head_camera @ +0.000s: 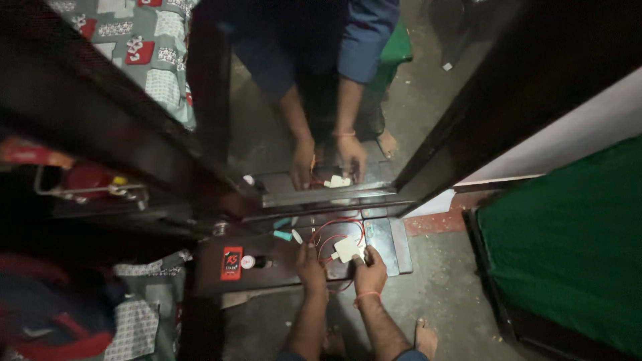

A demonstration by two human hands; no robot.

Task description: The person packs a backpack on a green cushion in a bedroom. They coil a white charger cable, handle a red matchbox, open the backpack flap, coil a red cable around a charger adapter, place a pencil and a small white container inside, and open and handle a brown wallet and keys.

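We look down at a dark shelf [394, 247] set against a tall mirror [321, 80], and both hands are on it at about 6 o'clock of the view. The left hand [310, 267] rests with fingers curled beside the small white device [347, 249]; whether it pinches the red wire [334, 224] we cannot tell in this dim light. The right hand [371, 271], wearing a red thread at the wrist, has thumb and fingers against the device's lower right corner, holding it down on the shelf. The hands sit close together, not touching.

Now the packages: at 9 o'clock from the hands lies a flat red rectangular packet [231, 263] with a dark emblem (print too small to matter), and just right of it a small dark bottle with a round white cap end [254, 261], lying on its side. At 11 o'clock from the device, two teal-tipped pieces [283, 234] lie near the mirror's foot.

Edges next: the shelf's right edge ends just beyond the right hand, and past it, at 3 o'clock, bare grey floor [441, 281] runs to a green-covered block [568, 247]. At 9 o'clock, a dark cabinet opening holds a red rounded item [87, 177] behind a wire rail. The mirror doubles the hands and device at 12 o'clock.
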